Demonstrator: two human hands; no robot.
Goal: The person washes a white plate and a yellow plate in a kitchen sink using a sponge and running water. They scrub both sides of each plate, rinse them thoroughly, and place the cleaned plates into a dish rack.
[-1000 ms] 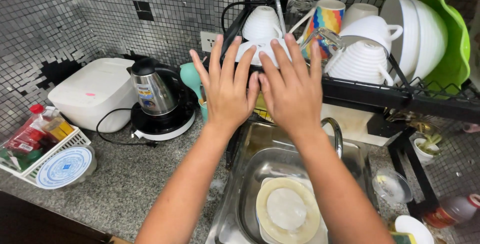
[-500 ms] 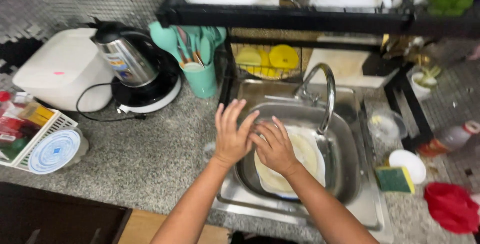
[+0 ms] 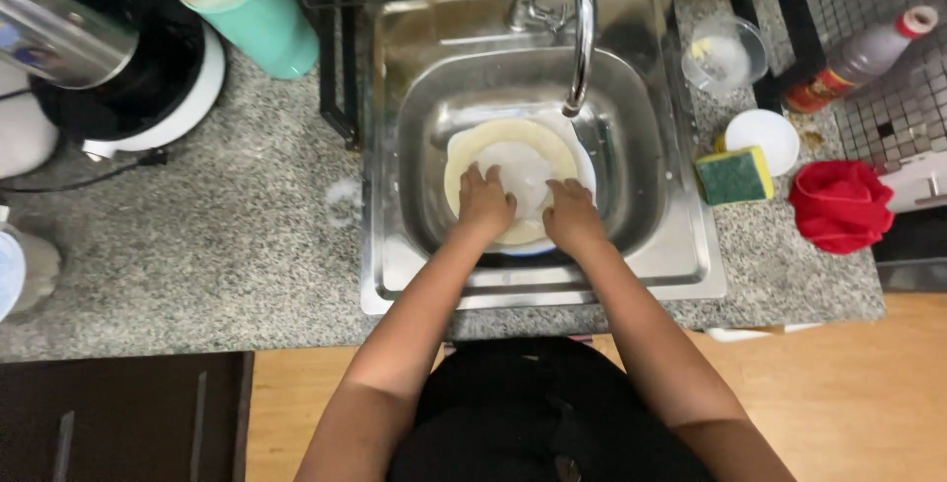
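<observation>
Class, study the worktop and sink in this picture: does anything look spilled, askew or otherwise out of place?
A small pale foamy patch lies on the granite counter left of the sink, like spilled suds. Otherwise nothing stands out: both hands, left hand and right hand, rest on the stacked plates in the basin.

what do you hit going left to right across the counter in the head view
kettle base → teal utensil holder → left hand → right hand → green-and-yellow sponge → red cloth

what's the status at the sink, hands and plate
Left hand and right hand both flat on plate in sink. Neither gripping. Tap spout hangs just above plate.
</observation>
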